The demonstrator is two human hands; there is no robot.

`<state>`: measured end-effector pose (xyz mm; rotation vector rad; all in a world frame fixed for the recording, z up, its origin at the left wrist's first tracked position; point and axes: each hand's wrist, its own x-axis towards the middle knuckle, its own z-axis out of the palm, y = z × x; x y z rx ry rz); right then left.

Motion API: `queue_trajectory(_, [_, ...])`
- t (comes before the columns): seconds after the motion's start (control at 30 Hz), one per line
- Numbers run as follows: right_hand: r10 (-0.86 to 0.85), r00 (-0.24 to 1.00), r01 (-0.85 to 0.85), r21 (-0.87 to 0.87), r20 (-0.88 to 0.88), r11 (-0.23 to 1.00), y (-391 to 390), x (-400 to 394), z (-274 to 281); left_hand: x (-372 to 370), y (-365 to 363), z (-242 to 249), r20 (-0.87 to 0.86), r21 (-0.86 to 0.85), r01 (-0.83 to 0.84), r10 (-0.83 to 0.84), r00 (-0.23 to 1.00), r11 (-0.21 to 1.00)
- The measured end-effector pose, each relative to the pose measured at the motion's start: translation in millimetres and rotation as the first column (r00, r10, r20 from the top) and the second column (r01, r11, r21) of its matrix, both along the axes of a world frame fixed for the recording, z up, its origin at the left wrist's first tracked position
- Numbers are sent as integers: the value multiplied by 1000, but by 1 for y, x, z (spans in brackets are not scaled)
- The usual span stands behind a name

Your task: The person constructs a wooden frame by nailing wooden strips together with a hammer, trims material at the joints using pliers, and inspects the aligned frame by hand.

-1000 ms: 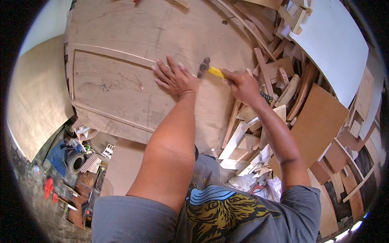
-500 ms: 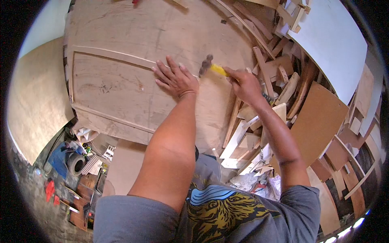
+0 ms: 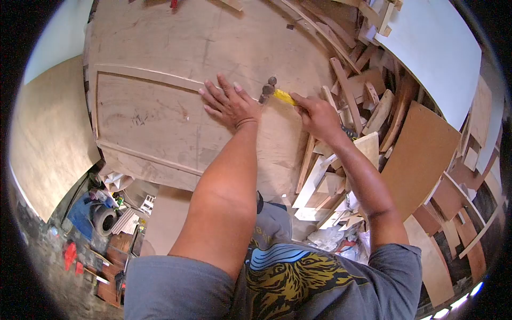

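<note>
My left hand (image 3: 232,108) lies flat with fingers spread, pressing across a thin wood strip (image 3: 146,77) on a large plywood panel (image 3: 176,40). The strip is one side of a rectangular frame of narrow strips on the panel. Wrapped round the yellow handle of a hammer (image 3: 283,96), my right hand (image 3: 321,116) is closed. The dark hammer head is just right of my left hand, close over the strip's right end, which is partly hidden by hand and hammer.
Wood offcuts (image 3: 380,113) are heaped right of the panel, beside a brown board (image 3: 421,152) and a white sheet (image 3: 440,58). Another plywood sheet (image 3: 53,133) stands at the left. A tyre (image 3: 104,218) and red items lie on the floor at lower left.
The hammer head has come down slightly and left, closer to the strip's end. My left hand stays in place on the strip. The whole view has shifted a little.
</note>
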<state>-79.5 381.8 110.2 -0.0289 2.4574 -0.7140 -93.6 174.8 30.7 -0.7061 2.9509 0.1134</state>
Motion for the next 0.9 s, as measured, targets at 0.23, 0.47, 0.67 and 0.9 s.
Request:
queue_trajectory(0.23, [-419, 891, 394, -159, -175, 905, 6, -13, -17, 0, -1, 0, 32, 43, -9, 7, 999, 999])
queue_trajectory(0.47, [-549, 776, 566, -40, -310, 823, -50, -26, -40, 1, -4, -12, -72, 64, -12, 17, 997, 998])
queue_trajectory(0.67, [-330, 726, 527, 179, -603, 831, -68, -13, -45, 0, -5, -20, -171, 131, -17, 40, 985, 991])
queue_trajectory(0.9, [-638, 697, 680, 19, -326, 733, -141, 112, -7, 15, -21, -20, -179, 334, 91, -32, 983, 938])
